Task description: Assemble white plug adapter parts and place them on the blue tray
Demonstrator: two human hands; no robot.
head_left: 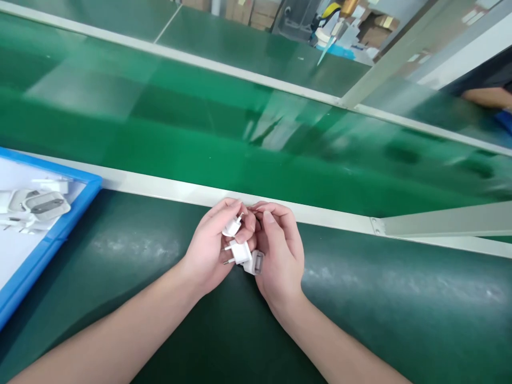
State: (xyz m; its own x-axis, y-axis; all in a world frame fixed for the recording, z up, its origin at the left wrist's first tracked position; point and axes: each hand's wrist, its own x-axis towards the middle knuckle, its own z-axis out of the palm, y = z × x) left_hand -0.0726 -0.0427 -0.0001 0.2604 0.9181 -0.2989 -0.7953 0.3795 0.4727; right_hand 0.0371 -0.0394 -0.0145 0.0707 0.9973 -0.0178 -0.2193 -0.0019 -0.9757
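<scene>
My left hand (214,245) and my right hand (280,253) are cupped together over the dark green table, fingertips meeting. Under my left thumb and fingers sits a small white plug piece (232,226) with metal pins. Just below it, a second white plug piece (240,252) lies in my left hand with its two pins pointing left. A white piece with a grey recess (254,263) rests between the hands, against my right palm. What my right fingertips pinch is too small to make out.
A blue-rimmed tray (82,205) at the left holds several white plug parts (46,205). A pale metal rail (168,189) crosses behind my hands, with a glossy green surface (200,144) beyond. Another person's arm (488,98) shows at the upper right.
</scene>
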